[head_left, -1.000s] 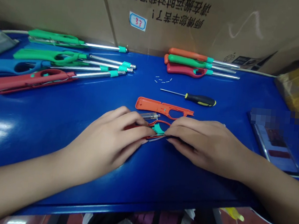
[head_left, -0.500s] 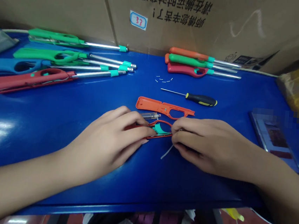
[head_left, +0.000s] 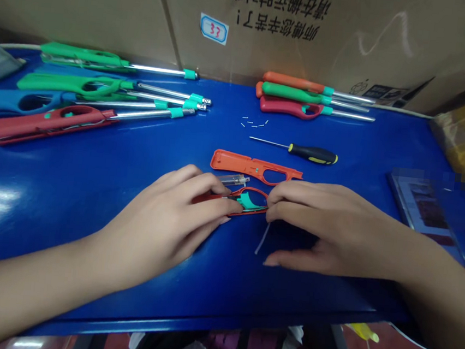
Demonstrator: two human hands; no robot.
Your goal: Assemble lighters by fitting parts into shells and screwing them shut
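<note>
My left hand (head_left: 175,213) grips the orange half shell (head_left: 249,213) of a long-necked lighter, thumb and fingers closed around its handle part. A teal trigger (head_left: 247,200) sits inside it. At the shell's right end, the bent fingers of my right hand (head_left: 322,227) touch it, while the thumb is spread away toward me. A thin translucent tube (head_left: 263,239) hangs out below those fingers; its upper end is hidden. Just beyond lie a clear fuel tank (head_left: 234,180), partly behind my left fingers, and the other orange half shell (head_left: 237,163), open side up.
A black-and-yellow screwdriver (head_left: 313,154) and several small screws (head_left: 255,124) lie farther back. Several lighters, including a red lighter (head_left: 48,124), lie at left; more, including another red lighter (head_left: 292,108), lie at back right. A cardboard box (head_left: 244,49) walls off the back of the blue table (head_left: 129,307).
My right thumb has moved away from the fingers, toward me. The tube's loose end has swung slightly right. My left hand keeps its hold on the shell.
</note>
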